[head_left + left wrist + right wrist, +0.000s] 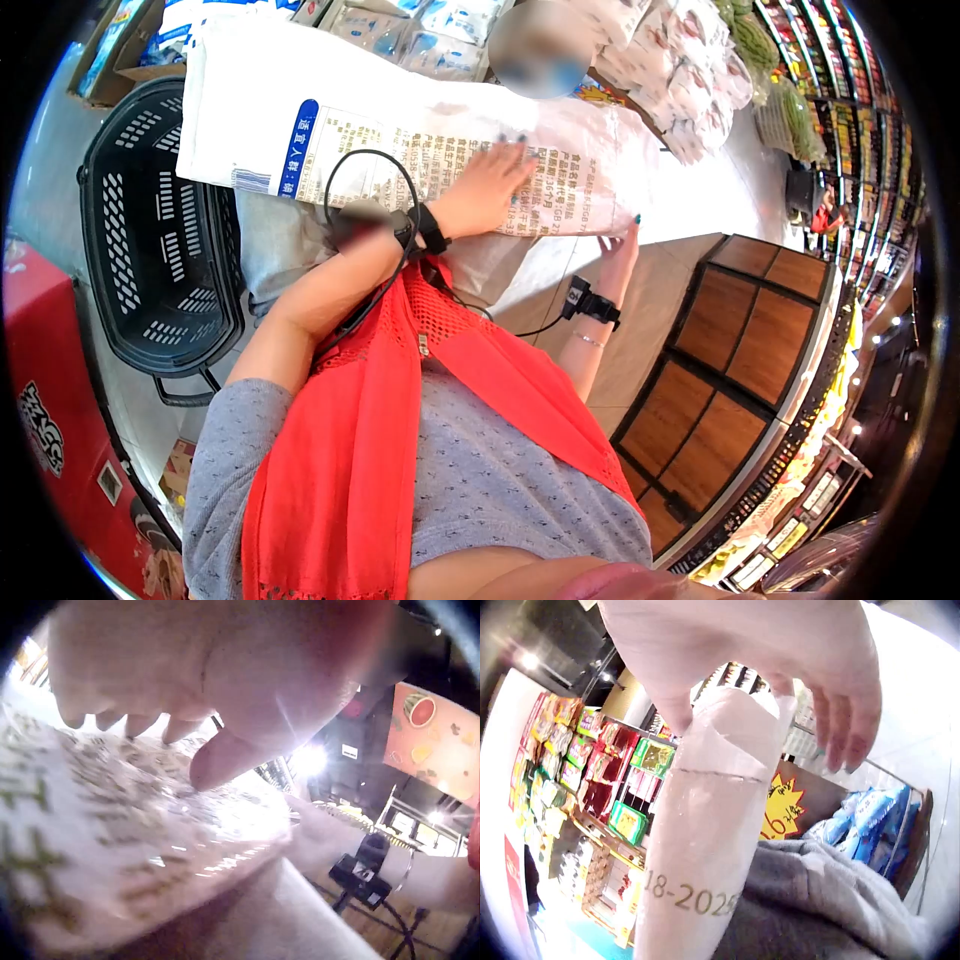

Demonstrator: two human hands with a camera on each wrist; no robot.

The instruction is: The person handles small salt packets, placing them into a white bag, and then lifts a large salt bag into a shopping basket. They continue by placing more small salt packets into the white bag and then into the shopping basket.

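A large white plastic bag (270, 90) printed with Chinese text lies across the person's front in the head view. My left hand (485, 190) rests on its printed face with the fingers extended. In the left wrist view the thumb and fingertips of that hand (202, 675) touch the crinkled, shiny film. My right hand (618, 258) is at the bag's right end, fingertips at the edge. The right wrist view shows this hand (795, 645) pinching the folded end of the bag (705, 825), which bears a printed date; the grip is partly hidden.
A black shopping basket (165, 225) stands at the left beside a red counter (70, 420). Packaged goods (440, 35) and bagged produce (690, 80) lie beyond the bag. A wood-panelled display stand (725, 360) is at the right. A black cable (410, 200) loops by the left wrist.
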